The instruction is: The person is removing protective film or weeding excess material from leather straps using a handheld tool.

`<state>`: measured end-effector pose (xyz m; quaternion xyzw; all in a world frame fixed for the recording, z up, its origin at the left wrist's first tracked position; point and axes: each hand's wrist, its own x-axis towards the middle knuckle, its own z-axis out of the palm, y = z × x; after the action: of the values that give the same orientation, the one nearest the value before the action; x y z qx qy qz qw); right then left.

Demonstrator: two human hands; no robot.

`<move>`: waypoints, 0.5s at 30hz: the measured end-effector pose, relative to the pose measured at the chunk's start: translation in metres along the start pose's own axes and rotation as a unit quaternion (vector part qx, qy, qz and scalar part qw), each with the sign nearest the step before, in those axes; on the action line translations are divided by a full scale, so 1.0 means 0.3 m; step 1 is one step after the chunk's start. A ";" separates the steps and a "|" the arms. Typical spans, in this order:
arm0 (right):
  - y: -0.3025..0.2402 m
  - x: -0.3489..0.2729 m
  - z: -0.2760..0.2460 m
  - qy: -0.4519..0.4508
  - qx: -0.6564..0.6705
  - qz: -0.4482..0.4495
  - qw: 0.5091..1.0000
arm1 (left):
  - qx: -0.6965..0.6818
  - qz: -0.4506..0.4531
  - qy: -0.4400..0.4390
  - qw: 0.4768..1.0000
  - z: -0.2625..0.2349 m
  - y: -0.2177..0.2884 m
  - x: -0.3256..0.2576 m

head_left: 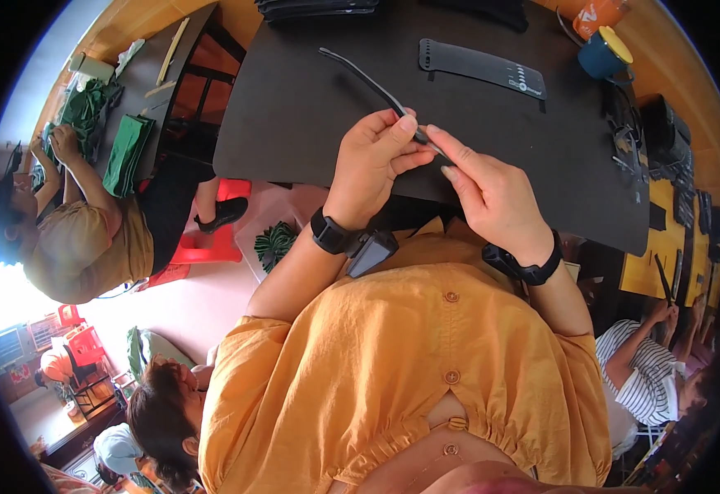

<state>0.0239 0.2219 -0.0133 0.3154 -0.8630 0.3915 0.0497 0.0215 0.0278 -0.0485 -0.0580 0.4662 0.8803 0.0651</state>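
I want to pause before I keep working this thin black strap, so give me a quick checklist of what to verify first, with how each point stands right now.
1. Left hand grips the thin black strap: ok, thumb and fingers pinch it.
2. Right hand on the strap's near end: ok, fingertips touch it.
3. Strap's far end free: ok, it rises over the black mat, nothing on it.
4. Flat black punched piece apart from the strap: ok.
5. Blue mug away from the hands: ok, at the mat's far right corner.
6. Strap's near tip condition: cannot tell, fingers hide it.

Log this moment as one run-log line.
left hand: pinching thin black strap | right hand: fingertips on strap's near end | black mat: flat curved black piece lying apart
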 end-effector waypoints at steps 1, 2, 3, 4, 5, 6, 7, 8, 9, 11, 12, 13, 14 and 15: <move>-0.010 0.007 -0.015 -0.039 -0.015 0.020 0.999 | 0.011 0.001 0.008 1.000 0.001 0.000 -0.001; -0.016 0.009 -0.023 -0.077 -0.029 0.041 0.996 | 0.011 0.003 0.007 1.000 0.003 0.000 -0.003; -0.009 0.006 -0.014 -0.076 -0.029 0.040 0.996 | 0.009 0.005 0.013 1.000 0.007 0.000 -0.005; 0.008 0.001 0.005 -0.046 -0.027 0.008 0.999 | 0.007 0.008 0.020 1.000 0.009 0.000 -0.006; 0.020 -0.005 0.023 -0.016 -0.024 -0.024 0.999 | 0.008 0.009 0.020 1.000 0.009 0.001 -0.006; 0.027 -0.008 0.036 -0.016 -0.024 -0.026 0.999 | 0.003 0.012 0.015 1.000 0.008 0.002 -0.006; 0.031 -0.010 0.048 -0.009 -0.021 -0.021 1.000 | -0.001 0.015 0.010 1.000 0.008 0.003 -0.006; 0.032 -0.014 0.060 -0.003 -0.018 -0.015 1.000 | -0.001 0.015 0.012 1.000 0.007 0.003 -0.006; 0.029 -0.016 0.071 -0.005 -0.017 -0.016 1.000 | -0.004 0.018 0.014 1.000 0.006 0.004 -0.002; 0.022 -0.012 0.087 0.019 -0.010 0.004 1.000 | -0.007 0.021 0.016 1.000 0.005 0.001 -0.001; 0.022 -0.010 0.089 0.019 -0.010 0.004 1.000 | -0.009 0.024 0.022 0.999 0.004 -0.002 -0.002; 0.023 -0.008 0.090 0.018 0.000 0.004 1.000 | -0.010 0.026 0.028 0.999 0.002 -0.004 -0.002; 0.024 -0.009 0.090 0.018 0.009 0.005 1.000 | -0.010 0.026 0.028 0.999 0.001 -0.004 -0.001; 0.025 -0.007 0.091 0.018 0.009 0.006 1.000 | -0.012 0.023 0.027 0.999 -0.001 -0.003 0.000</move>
<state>0.0256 0.2074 -0.0376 0.3039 -0.8604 0.4048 0.0599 0.0216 0.0280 -0.0494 -0.0716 0.4580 0.8855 0.0320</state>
